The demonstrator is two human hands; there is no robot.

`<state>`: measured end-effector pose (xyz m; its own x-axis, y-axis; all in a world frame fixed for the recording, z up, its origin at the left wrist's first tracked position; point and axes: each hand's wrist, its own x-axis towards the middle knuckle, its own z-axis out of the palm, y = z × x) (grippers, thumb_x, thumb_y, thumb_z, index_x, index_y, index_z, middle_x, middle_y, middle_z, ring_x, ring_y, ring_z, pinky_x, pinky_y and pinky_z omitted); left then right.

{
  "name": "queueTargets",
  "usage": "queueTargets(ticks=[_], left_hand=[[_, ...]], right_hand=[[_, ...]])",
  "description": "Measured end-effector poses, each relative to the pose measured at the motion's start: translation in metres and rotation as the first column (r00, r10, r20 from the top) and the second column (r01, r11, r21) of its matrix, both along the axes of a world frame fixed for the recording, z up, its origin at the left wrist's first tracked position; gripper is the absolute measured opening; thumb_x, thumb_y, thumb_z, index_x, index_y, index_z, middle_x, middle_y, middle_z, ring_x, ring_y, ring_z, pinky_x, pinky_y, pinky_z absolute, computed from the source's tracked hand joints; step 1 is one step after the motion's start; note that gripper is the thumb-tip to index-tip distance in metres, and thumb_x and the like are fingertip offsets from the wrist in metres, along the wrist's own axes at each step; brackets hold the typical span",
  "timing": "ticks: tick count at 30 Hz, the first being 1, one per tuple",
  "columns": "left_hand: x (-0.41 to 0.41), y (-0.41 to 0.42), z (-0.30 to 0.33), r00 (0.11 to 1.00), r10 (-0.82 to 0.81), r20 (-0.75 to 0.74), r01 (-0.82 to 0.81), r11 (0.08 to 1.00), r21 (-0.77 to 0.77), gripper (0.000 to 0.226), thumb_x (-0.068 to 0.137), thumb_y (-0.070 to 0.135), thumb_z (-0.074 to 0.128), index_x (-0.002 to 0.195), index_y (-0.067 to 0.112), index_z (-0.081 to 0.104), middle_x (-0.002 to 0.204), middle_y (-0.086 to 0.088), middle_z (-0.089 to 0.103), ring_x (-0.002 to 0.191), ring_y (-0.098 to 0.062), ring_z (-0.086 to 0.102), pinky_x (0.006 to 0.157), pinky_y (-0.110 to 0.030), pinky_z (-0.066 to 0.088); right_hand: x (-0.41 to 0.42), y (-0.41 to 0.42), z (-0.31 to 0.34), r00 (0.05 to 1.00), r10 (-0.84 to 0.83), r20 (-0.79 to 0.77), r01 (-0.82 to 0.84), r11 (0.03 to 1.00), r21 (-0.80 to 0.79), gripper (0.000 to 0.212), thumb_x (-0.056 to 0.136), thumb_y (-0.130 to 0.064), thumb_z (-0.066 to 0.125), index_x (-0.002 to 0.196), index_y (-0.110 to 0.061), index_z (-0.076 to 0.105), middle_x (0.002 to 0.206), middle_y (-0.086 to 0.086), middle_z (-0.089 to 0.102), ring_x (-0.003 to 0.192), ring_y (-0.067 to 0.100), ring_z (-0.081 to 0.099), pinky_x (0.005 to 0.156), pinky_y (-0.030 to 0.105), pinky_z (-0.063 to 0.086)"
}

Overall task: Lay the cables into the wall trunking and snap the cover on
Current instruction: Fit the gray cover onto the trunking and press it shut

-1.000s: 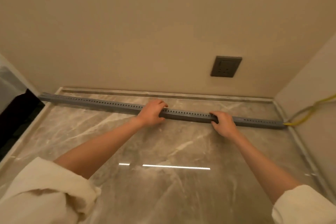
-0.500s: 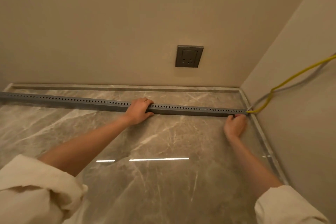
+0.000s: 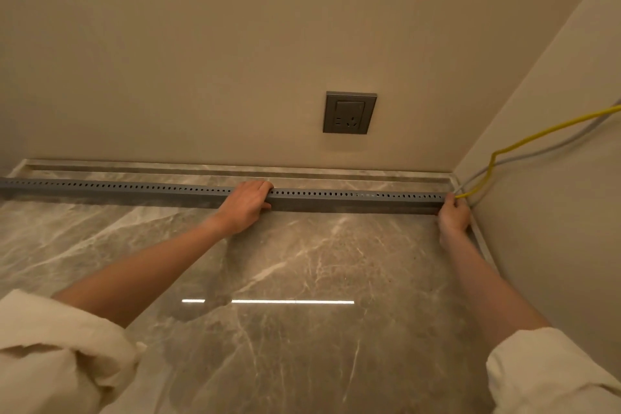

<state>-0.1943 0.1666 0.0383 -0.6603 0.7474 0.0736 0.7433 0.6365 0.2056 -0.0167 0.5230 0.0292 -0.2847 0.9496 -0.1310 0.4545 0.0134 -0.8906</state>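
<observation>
A long grey trunking (image 3: 353, 200) with a row of small holes along its top lies across the marble floor, a little in front of the back wall. My left hand (image 3: 247, 203) grips it near its middle, fingers curled over the top. My right hand (image 3: 452, 213) is closed around its right end by the corner. A yellow cable (image 3: 524, 139) and a grey cable (image 3: 551, 149) run down the right wall and enter that end. Whether my right fingers also pinch the yellow cable is unclear.
A grey wall socket (image 3: 349, 112) sits on the back wall above the trunking. A marble skirting strip (image 3: 201, 168) runs along the wall's foot and along the right wall. Glossy marble floor (image 3: 302, 329) stretches toward me.
My right hand slid along the trunking from its middle to the right end at the corner. The view swung to the right. My left hand kept its grip near the middle.
</observation>
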Motion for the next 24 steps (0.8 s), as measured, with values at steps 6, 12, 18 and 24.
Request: queueTargets(ticks=[6, 12, 18, 24], left_hand=[[-0.018, -0.009, 0.007, 0.999, -0.024, -0.024, 0.024, 1.000, -0.006, 0.029, 0.091, 0.015, 0.055, 0.115, 0.001, 0.049, 0.114, -0.018, 0.059, 0.105, -0.031, 0.053, 0.090, -0.039, 0.042], [-0.031, -0.013, 0.009, 0.999, 0.004, -0.034, -0.003, 1.000, 0.013, 0.030, 0.090, 0.016, 0.056, 0.116, 0.002, 0.050, 0.114, -0.018, 0.060, 0.105, -0.032, 0.053, 0.091, -0.041, 0.043], [-0.043, -0.013, 0.008, 0.997, 0.023, -0.071, -0.020, 0.999, 0.041, 0.034, 0.089, 0.018, 0.058, 0.118, 0.002, 0.051, 0.113, -0.018, 0.062, 0.103, -0.034, 0.056, 0.087, -0.043, 0.045], [-0.048, -0.005, 0.003, 0.992, 0.035, -0.123, -0.028, 0.998, 0.056, 0.032, 0.086, 0.021, 0.061, 0.114, 0.007, 0.053, 0.107, -0.013, 0.064, 0.096, -0.030, 0.058, 0.082, -0.041, 0.047]], right_hand=[[-0.027, 0.019, 0.007, 0.984, 0.010, -0.179, -0.046, 0.979, -0.201, 0.014, 0.096, -0.024, 0.049, 0.100, -0.011, 0.052, 0.100, 0.012, 0.054, 0.060, 0.015, 0.051, 0.032, 0.013, 0.045], [-0.053, 0.026, 0.014, 0.994, 0.061, -0.087, -0.071, 0.991, -0.118, 0.033, 0.098, -0.019, 0.046, 0.118, 0.006, 0.055, 0.107, 0.015, 0.058, 0.082, 0.031, 0.060, 0.035, 0.013, 0.047], [-0.074, 0.026, 0.022, 0.987, 0.064, 0.146, -0.083, 0.989, 0.125, 0.038, 0.100, -0.019, 0.039, 0.114, 0.013, 0.053, 0.121, 0.032, 0.057, 0.110, 0.046, 0.056, 0.089, 0.048, 0.047], [-0.082, 0.022, 0.025, 0.991, -0.058, 0.119, 0.031, 0.977, 0.213, 0.033, 0.101, -0.013, 0.033, 0.119, 0.011, 0.046, 0.125, 0.032, 0.053, 0.117, 0.043, 0.050, 0.093, 0.046, 0.040]])
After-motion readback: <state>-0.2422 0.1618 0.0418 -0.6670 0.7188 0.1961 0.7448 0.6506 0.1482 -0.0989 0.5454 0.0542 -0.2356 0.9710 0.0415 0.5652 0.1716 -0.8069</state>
